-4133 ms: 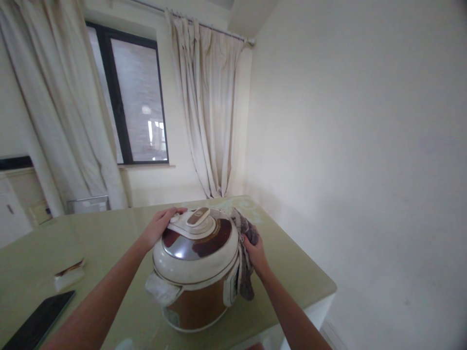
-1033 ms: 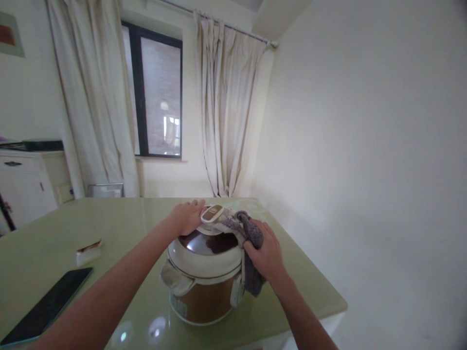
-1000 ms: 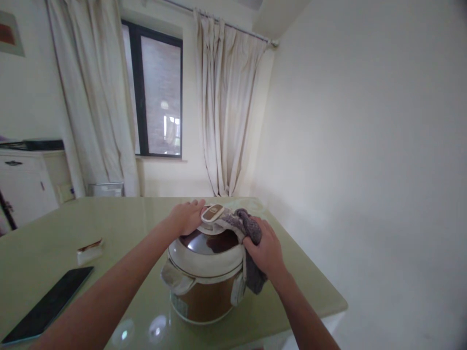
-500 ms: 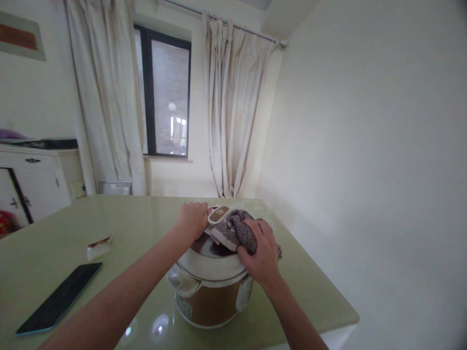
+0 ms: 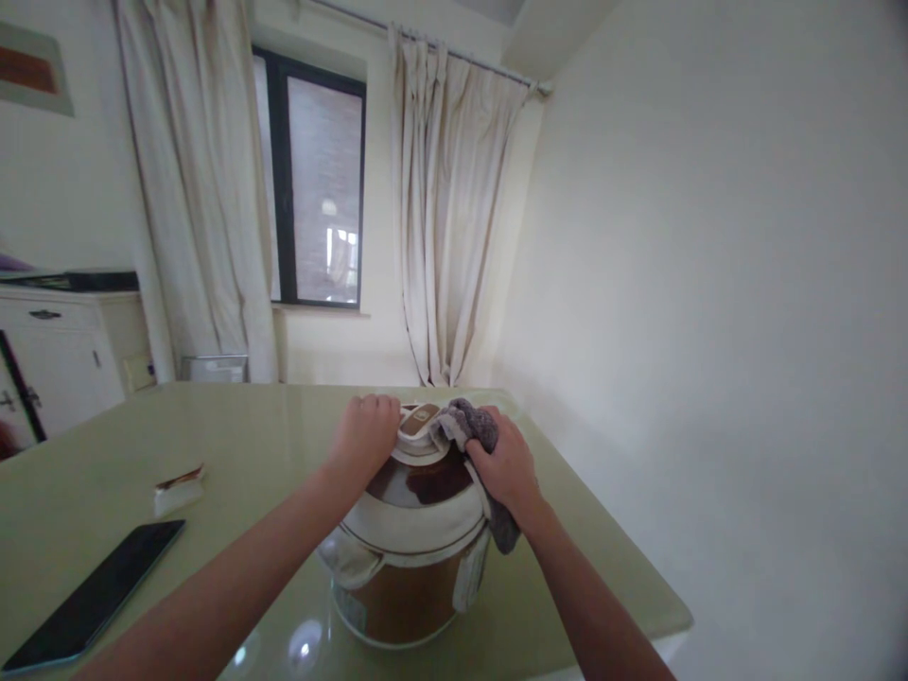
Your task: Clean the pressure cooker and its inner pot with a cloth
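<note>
A brown and white rice cooker [image 5: 404, 605] stands upright on the table with its lid [image 5: 418, 520] on. The lid has a dark glossy panel and a white-rimmed handle [image 5: 420, 419] on top. My left hand [image 5: 365, 430] is closed at the left side of the lid, against the handle; its fingertips are partly hidden. My right hand [image 5: 503, 463] grips a bunched grey cloth [image 5: 472, 421] at the right of the lid. One end of the cloth touches the handle, and another hangs down over the right rim.
The pale green glossy table [image 5: 270, 445] holds a black tablet-like slab [image 5: 96, 596] at front left and a small torn white packet [image 5: 179, 490] behind it. Along the right side runs a white wall [image 5: 709, 284]. A white cabinet [image 5: 63, 350] stands at far left.
My right hand has drawn the cloth back from the front of the lid, baring the dark panel. The cloth's tail now hangs over the right rim. My left hand stays by the handle.
</note>
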Demonstrator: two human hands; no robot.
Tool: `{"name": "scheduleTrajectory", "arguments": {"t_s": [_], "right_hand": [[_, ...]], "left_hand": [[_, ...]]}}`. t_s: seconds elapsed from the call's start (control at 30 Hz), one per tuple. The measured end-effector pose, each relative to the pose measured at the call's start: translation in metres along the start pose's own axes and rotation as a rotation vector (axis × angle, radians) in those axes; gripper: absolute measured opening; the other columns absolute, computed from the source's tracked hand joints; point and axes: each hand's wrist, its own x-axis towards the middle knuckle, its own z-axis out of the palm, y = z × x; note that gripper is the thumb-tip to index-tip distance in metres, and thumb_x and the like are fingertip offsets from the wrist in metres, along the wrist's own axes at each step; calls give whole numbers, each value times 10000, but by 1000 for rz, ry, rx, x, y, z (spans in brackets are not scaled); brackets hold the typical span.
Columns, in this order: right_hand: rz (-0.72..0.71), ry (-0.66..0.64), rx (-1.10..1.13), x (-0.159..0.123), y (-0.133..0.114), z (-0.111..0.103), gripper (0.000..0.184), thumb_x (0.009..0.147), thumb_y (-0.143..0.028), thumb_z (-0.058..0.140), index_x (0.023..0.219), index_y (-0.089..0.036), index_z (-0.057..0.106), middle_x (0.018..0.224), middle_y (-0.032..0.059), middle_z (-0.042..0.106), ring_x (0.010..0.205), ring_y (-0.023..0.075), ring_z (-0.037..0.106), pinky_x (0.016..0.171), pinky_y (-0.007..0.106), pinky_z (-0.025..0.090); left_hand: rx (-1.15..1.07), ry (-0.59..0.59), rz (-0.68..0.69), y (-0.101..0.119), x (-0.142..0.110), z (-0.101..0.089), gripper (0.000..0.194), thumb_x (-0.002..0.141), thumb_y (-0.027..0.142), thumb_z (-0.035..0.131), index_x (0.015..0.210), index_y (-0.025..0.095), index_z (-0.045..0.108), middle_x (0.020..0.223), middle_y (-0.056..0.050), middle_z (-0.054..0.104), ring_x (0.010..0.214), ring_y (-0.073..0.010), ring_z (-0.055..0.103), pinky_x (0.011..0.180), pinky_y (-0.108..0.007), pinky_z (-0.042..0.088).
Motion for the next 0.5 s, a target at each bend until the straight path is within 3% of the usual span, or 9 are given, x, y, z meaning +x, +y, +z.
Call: {"name": "scheduleTrajectory", "arguments": {"t_s": [0.23,0.5], "right_hand": [[-12,-12,-16,-4,3,-1,372,838,-310,570,1199,-242,628,1079,61,668,1068,259,614,946,352,457],[-30,3,2,-4,4,0,345,849,-287,572,1187,-245,629,1059,54,663,1056,258,607,939,359,459]], "left_hand": [[167,115,222,13,-16,-9,258,917,-26,523,1028,42,745,918,-195,756,863,-316,717,711,-402,476],[120,47,262,11,-12,-10,290,930,-33,474,975,69,742,892,-192,735,859,-325,696,728,-409,426]]}}
